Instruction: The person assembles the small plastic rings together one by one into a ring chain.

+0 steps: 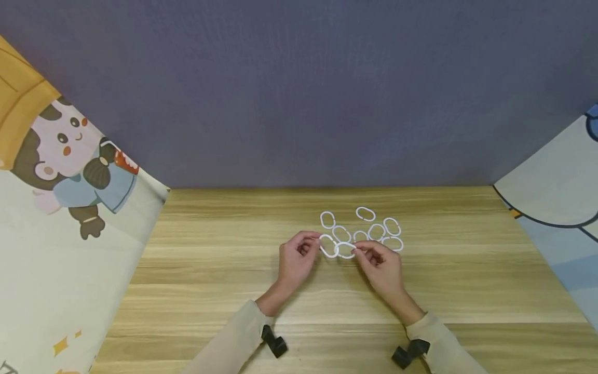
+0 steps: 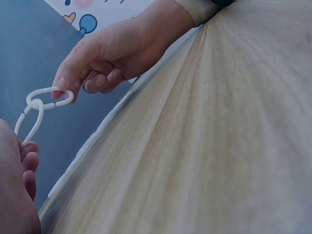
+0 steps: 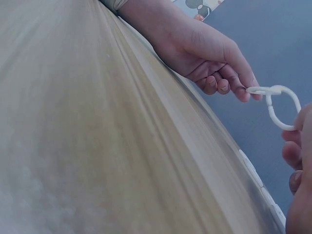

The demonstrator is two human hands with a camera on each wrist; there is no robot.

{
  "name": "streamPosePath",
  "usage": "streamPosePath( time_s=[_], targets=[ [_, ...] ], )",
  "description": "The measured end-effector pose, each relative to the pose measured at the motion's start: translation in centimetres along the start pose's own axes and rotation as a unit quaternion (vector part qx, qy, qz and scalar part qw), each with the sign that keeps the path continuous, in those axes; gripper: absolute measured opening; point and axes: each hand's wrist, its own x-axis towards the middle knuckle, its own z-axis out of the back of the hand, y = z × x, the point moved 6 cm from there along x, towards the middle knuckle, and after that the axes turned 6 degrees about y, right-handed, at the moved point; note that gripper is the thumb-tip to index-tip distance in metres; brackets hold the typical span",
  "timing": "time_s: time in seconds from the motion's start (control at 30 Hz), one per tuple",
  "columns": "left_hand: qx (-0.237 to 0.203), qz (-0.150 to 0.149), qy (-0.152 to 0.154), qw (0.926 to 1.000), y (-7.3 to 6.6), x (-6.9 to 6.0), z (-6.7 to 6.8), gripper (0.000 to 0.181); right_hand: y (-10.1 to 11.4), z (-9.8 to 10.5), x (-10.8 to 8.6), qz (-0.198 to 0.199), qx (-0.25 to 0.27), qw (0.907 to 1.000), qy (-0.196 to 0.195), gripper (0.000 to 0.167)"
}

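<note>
Two linked white oval curtain rings [image 1: 330, 256], each with a small gap in its loop, hang between my hands just above the table. My left hand [image 1: 295, 261] pinches the left-hand ring between thumb and forefinger. By its outer end, my right hand [image 1: 384, 267] pinches the other ring [image 2: 41, 91] with thumb and fingertips. One ring passes through the other, as the left wrist view shows. In the right wrist view the ring at the left fingertips [image 3: 257, 90] is seen nearly edge-on.
Several loose white rings [image 1: 328, 212] lie flat on the wooden table [image 1: 210, 259] just beyond my hands, mostly to the right. A dark blue-grey panel [image 1: 327, 104] rises at the table's far edge. Cartoon-printed walls [image 1: 37, 259] flank both sides.
</note>
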Motion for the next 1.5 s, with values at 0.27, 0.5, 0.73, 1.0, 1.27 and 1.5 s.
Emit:
streamPosePath(
  time_s=[0.27,0.5,0.73,1.0,1.27,1.5],
  targets=[
    [0.007,0.019,-0.003,0.9998,0.1,0.1,0.0,0.009,-0.2,0.2,0.1,-0.008,0.029,0.9994,-0.015,0.02],
    [0.009,0.035,0.026,0.999,0.5,0.0,-0.2,0.006,-0.4,0.4,0.0,-0.025,0.076,0.9962,-0.035,0.019],
    [0.034,0.026,0.048,0.9979,0.5,0.4,-0.6,0.005,-0.8,0.4,0.7,-0.022,0.129,0.991,-0.026,0.017],
    [0.06,0.035,0.06,0.9958,0.6,0.8,-1.0,0.006,-1.5,0.5,1.0,-0.051,0.162,0.9852,-0.027,0.015],
    [0.091,-0.028,0.069,0.9931,0.1,0.3,-0.8,0.008,-1.1,-0.2,0.3,-0.086,0.167,0.9819,-0.027,0.016],
    [0.092,-0.183,0.075,0.9759,-1.3,-0.4,-0.7,0.022,-1.0,-0.6,-0.2,-0.091,0.172,0.9805,-0.03,0.016]
  ],
)
